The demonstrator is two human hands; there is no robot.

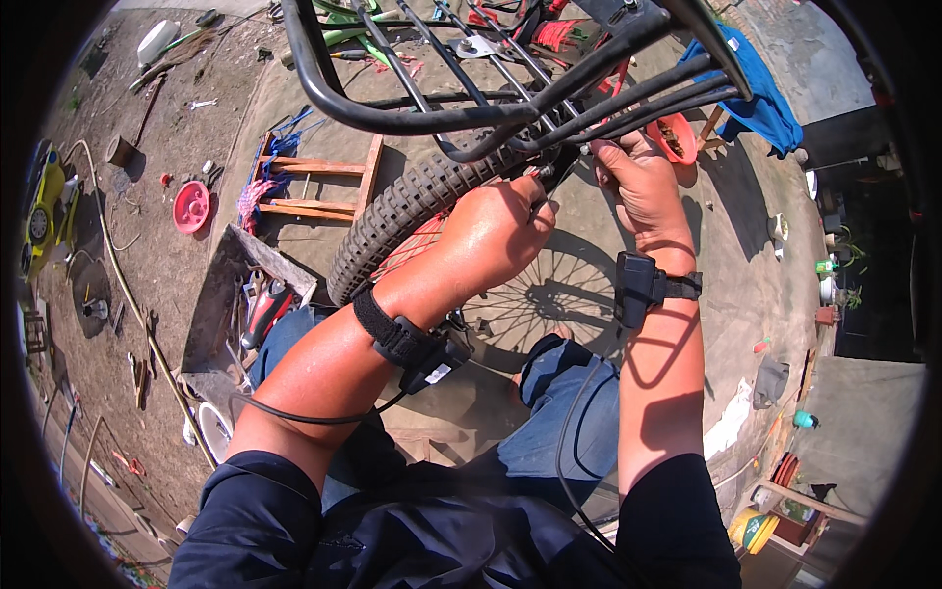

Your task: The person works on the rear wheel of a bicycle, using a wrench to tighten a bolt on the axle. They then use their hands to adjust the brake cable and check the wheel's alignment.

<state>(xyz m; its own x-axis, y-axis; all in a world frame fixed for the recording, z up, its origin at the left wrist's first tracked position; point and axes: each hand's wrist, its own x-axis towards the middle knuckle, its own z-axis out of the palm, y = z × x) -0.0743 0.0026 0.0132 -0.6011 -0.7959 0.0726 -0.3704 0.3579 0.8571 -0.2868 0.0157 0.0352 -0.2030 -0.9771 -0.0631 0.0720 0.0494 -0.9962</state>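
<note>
A bicycle's black rear rack (392, 121) fills the top of the view, above a knobby black tire (388, 218) with red spokes partly visible behind my arm. My left hand (502, 234) is closed beside the wheel, below the rack. A small dark piece shows at its fingers, too hidden to name. To its right, my right hand (643, 187) is bent with thumb and fingers together at the rack's lower struts. What those fingertips grip is hidden. Both wrists wear black strapped devices with cables.
A red bowl (679, 135) of small parts sits just beyond my right hand. To the left lie a wooden stool frame (368, 182), a metal tray (211, 339) with tools, and a pink dish (192, 208). Blue cloth (760, 93) hangs at upper right. A hose (116, 257) crosses the ground.
</note>
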